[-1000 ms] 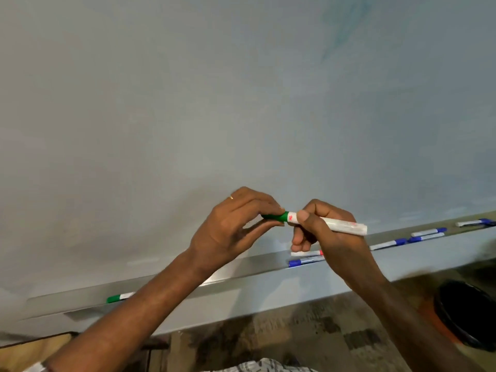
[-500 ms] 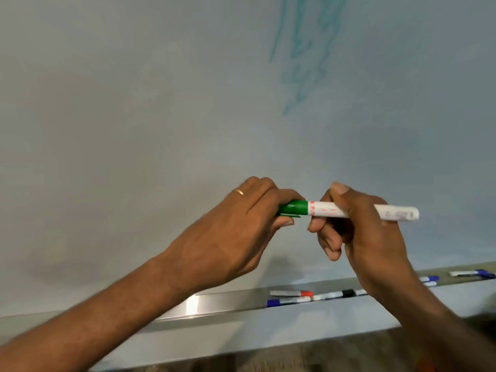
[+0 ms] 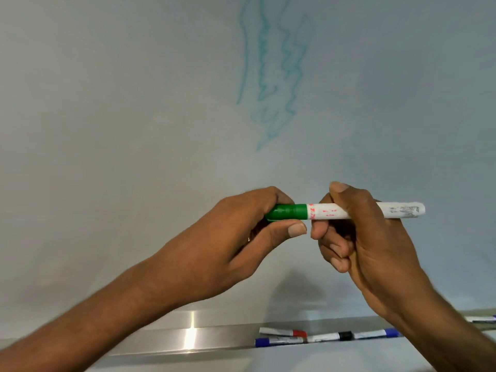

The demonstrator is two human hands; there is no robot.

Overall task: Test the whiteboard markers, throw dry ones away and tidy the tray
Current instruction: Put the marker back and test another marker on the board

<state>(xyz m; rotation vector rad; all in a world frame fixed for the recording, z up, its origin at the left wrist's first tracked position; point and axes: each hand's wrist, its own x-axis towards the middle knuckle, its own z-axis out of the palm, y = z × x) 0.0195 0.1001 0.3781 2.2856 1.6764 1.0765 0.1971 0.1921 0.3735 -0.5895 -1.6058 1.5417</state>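
A green-capped white marker [image 3: 327, 211] lies level in front of the whiteboard [image 3: 134, 116]. My left hand [image 3: 228, 237] grips its green cap [image 3: 291, 212], fingers curled round it. My right hand [image 3: 370, 237] grips the white barrel, thumb on top. The cap sits on the barrel. Faint green scribbles [image 3: 273, 71] mark the board above. Below, the metal tray [image 3: 188, 336] holds several markers: a red-capped one [image 3: 283, 332], a blue-capped one [image 3: 279, 341], a black-capped one [image 3: 331, 336] and another blue one [image 3: 375, 333].
One more blue-capped marker [image 3: 481, 318] lies on the tray at the far right edge, partly hidden by my right forearm. The tray's left stretch is bare shiny metal. The whiteboard fills the whole background.
Both hands with the green marker have risen relative to the tray, and the view has tilted up so more of the green scribbles show. The cap stays pressed on the barrel.
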